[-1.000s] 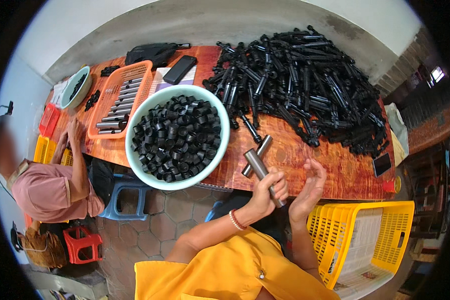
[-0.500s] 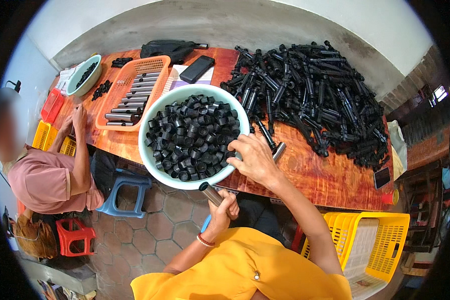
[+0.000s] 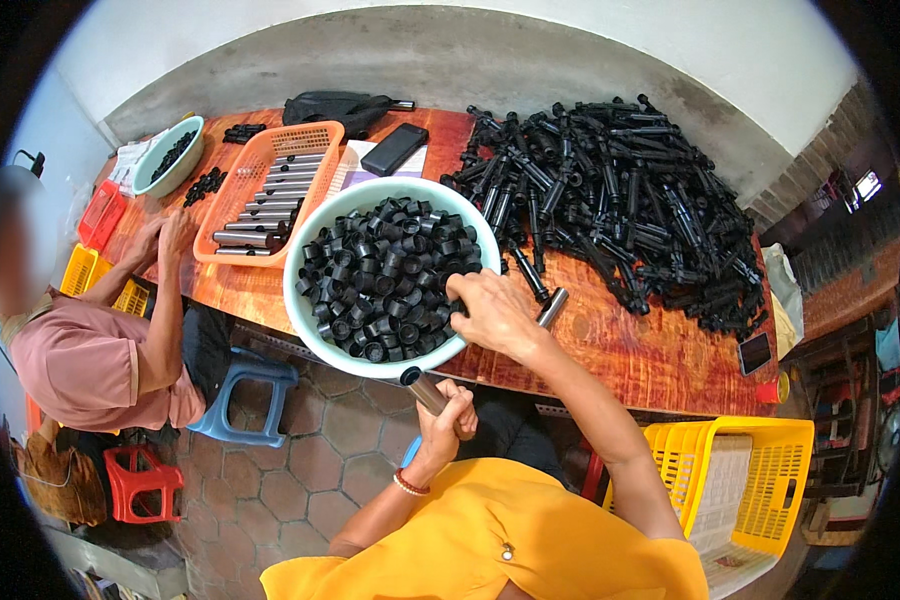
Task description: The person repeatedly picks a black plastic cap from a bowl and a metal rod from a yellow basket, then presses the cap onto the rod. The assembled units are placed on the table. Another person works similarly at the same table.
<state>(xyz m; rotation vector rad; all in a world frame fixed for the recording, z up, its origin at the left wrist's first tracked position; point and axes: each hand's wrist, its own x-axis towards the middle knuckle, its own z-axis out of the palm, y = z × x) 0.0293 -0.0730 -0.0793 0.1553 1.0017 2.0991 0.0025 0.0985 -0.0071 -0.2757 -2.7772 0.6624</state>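
Note:
A dark metal tube (image 3: 429, 393) with a black end at its top is gripped in my left hand (image 3: 448, 422), tilted just below the basin's near rim. My right hand (image 3: 498, 314) reaches over the right rim of a pale green basin (image 3: 292, 290). Its thumb and forefinger are apart among the small black caps (image 3: 390, 270) that fill the basin; no cap shows clearly held. Behind the right hand, a shiny metal tube (image 3: 553, 308) lies on the wooden table.
A large heap of black tubular parts (image 3: 620, 200) covers the table's right. An orange basket (image 3: 338, 135) of metal tubes stands left of the basin, near a black phone-like box (image 3: 395, 149). A co-worker (image 3: 100, 350) sits at the left. Yellow crates (image 3: 770, 490) stand at lower right.
My right hand has shifted slightly left and down, deeper over the caps. The left hand keeps its hold on the tube. The view has tilted slightly, and the co-worker's hands have moved a little.

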